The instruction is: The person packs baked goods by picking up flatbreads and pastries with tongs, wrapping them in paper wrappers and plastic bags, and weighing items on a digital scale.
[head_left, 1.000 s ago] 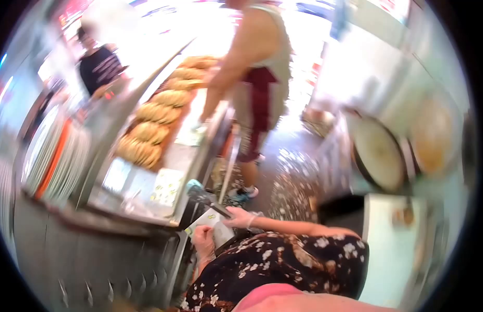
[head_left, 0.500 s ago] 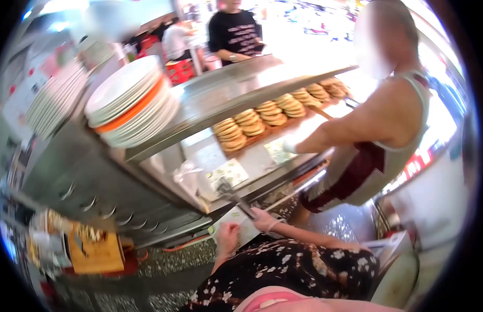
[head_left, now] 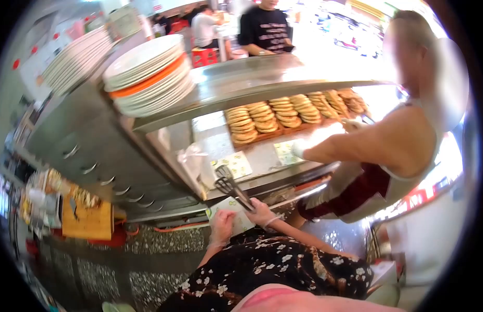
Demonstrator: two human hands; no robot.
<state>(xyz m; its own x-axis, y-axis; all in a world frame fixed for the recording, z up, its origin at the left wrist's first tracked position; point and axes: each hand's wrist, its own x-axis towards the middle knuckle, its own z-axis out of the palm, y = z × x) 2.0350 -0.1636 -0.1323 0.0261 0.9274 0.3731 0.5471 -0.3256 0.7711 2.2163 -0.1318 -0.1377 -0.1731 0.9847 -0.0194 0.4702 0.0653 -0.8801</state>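
As a co-worker [head_left: 408, 125] leans over the steel counter [head_left: 262, 179] on the right, the camera wearer's two hands meet just short of its front edge; the slotted tongs [head_left: 240, 196] angle up and to the left, their two heads near the counter's lip and a printed sheet [head_left: 236, 165] lying on the surface beyond.

Open room lies mostly to the left and below, where speckled floor [head_left: 168, 249] spreads between the hands and a wooden cutting board [head_left: 88, 218] with a knife [head_left: 73, 207] on it; on the right, the co-worker's body and patterned shorts [head_left: 366, 190] close in near the right forearm; above the counter, a raised steel shelf [head_left: 226, 88] runs across, a stack of plates [head_left: 148, 88] standing on its left end; drawers with curved handles line the cabinet [head_left: 96, 135] below.

The right hand [head_left: 260, 211], in a clear glove, reaches in from the right with its forearm nearly level, fingers closed around the tongs' handles; the left hand [head_left: 222, 222], also gloved, comes up from below, its fingers curled against the printed paper [head_left: 238, 220], though whether they pinch it cannot be told; the paper lies tilted between the two hands, below the tongs; behind the counter's near surface, overlapping rows of round flatbreads [head_left: 288, 112] fill a brown tray [head_left: 262, 139].
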